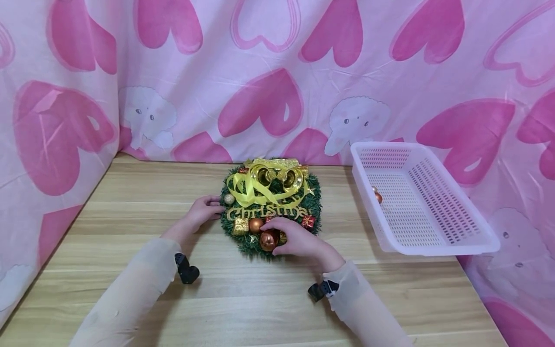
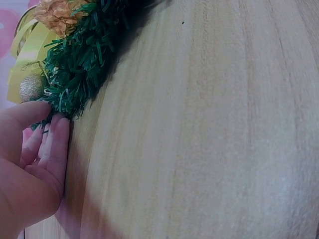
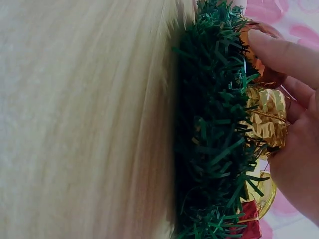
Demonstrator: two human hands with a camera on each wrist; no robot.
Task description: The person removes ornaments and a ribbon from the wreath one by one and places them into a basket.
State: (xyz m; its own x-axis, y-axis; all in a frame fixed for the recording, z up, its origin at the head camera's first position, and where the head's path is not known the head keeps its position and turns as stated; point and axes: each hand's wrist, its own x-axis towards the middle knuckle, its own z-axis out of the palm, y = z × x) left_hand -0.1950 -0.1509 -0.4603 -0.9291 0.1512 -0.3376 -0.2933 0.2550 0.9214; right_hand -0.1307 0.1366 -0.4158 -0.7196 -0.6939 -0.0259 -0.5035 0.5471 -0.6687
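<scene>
A green Christmas wreath (image 1: 251, 249) lies on the wooden table, with yellow ribbon (image 1: 247, 195), gold bells (image 1: 289, 180) and gold "Christmas" lettering (image 1: 264, 212) on it. My right hand (image 1: 299, 237) grips a shiny copper bauble (image 1: 269, 241) at the wreath's lower edge, thumb on the near side and fingers over the far side. A gold-wrapped gift (image 3: 268, 122) sits beside that bauble in the right wrist view. At the left rim, my left hand (image 1: 204, 210) pinches the wreath's greenery (image 2: 67, 94) between thumb and fingers, close to a glittery ball (image 2: 31, 87).
A white plastic basket (image 1: 438, 248) stands at the right of the table, with small copper and gold balls (image 1: 378, 196) by its left wall. Pink heart-patterned cloth (image 1: 260, 103) hangs behind and along both sides.
</scene>
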